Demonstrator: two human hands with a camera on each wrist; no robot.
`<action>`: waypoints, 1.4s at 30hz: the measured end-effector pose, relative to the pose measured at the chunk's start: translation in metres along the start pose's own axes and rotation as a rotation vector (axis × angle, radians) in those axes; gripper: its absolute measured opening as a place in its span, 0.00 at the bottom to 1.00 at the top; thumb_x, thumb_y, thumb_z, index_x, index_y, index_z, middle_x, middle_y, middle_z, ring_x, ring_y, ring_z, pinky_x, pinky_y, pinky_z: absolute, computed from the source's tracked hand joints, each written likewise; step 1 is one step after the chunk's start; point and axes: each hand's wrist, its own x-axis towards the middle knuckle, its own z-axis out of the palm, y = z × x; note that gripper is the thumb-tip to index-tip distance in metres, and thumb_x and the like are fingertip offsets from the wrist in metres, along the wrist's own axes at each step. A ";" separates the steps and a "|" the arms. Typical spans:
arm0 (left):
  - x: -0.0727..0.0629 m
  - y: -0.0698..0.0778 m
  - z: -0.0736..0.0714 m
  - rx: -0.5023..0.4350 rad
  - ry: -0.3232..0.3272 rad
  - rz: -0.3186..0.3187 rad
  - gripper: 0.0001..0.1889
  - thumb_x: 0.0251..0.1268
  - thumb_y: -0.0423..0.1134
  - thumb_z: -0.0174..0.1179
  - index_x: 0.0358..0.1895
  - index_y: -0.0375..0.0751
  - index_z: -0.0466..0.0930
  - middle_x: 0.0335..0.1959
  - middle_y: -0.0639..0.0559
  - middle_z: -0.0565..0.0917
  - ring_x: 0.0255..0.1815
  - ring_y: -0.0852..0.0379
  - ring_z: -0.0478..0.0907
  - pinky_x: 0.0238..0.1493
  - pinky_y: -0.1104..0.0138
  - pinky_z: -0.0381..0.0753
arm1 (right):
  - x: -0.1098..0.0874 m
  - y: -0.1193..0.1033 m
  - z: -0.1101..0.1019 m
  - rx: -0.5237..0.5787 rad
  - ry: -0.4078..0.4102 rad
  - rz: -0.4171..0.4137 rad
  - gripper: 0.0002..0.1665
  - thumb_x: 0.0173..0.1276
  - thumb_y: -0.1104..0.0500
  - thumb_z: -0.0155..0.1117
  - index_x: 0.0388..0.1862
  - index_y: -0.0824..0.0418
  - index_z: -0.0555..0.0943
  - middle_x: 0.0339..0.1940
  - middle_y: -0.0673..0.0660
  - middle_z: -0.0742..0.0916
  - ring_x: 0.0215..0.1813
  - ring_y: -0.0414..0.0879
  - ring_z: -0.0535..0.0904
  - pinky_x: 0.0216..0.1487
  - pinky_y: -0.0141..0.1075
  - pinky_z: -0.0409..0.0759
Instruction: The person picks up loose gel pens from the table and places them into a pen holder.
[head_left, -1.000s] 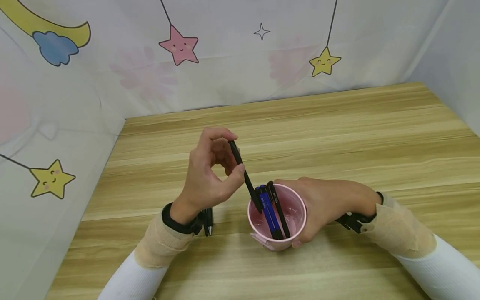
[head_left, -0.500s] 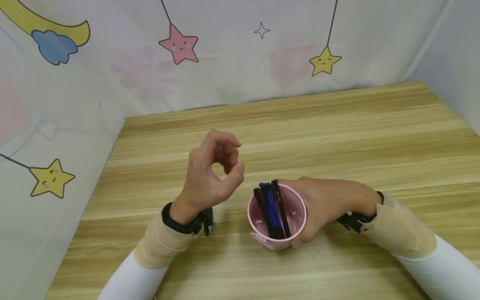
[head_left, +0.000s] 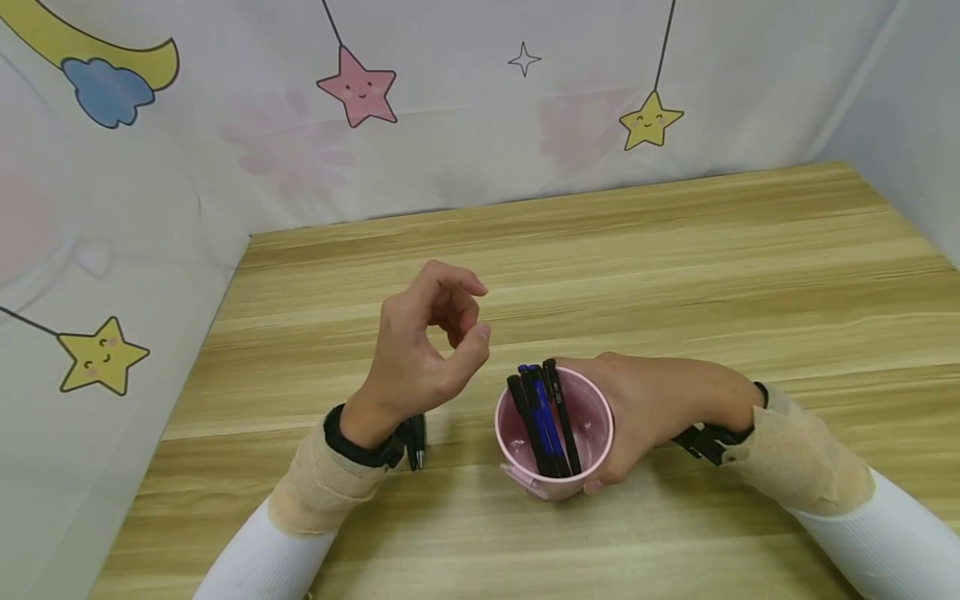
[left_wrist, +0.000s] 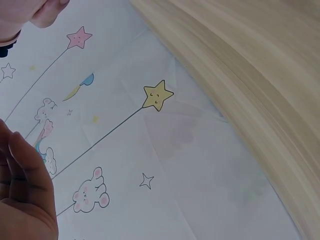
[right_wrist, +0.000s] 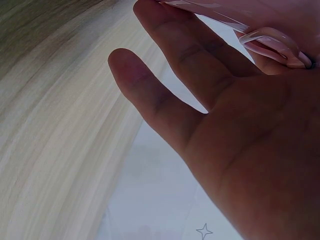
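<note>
A pink plastic cup (head_left: 590, 408) stands on the table in the head view, with several pens leaning inside it. Blue pens (head_left: 547, 417) lie between a black pen (head_left: 527, 417) and another black pen (head_left: 564, 421). My right hand (head_left: 648, 408) grips the cup from its right side; in the right wrist view its fingers (right_wrist: 175, 42) reach along the cup beside a small pink loop (right_wrist: 272, 42). Up and left of the cup, my left hand (head_left: 423, 350) hovers with fingers loosely curved, thumb and index apart, nothing between them.
Dark pens (head_left: 416, 442) lie on the table beside my left wrist, partly hidden by it. The wood-grain table (head_left: 675, 250) meets a white cloth backdrop (head_left: 450, 150) with printed stars at the back and left.
A second ago my left hand held a black pen over the cup. It let go, and that pen now leans inside at the left. The right hand keeps its grip on the cup.
</note>
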 end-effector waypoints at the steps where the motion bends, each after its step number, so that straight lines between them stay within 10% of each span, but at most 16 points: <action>1: 0.000 0.000 0.000 0.002 -0.002 -0.004 0.14 0.56 0.34 0.57 0.45 0.30 0.73 0.21 0.55 0.75 0.17 0.62 0.71 0.18 0.68 0.74 | 0.000 0.000 0.000 0.001 -0.001 0.000 0.47 0.45 0.49 0.86 0.62 0.45 0.70 0.51 0.42 0.85 0.52 0.41 0.83 0.54 0.41 0.81; 42: -0.006 -0.007 0.000 0.171 -0.100 -0.201 0.15 0.57 0.36 0.61 0.48 0.38 0.76 0.22 0.59 0.77 0.18 0.64 0.71 0.21 0.67 0.74 | 0.000 0.001 0.000 -0.005 -0.003 -0.016 0.47 0.46 0.47 0.85 0.64 0.46 0.70 0.53 0.43 0.84 0.54 0.41 0.82 0.57 0.41 0.79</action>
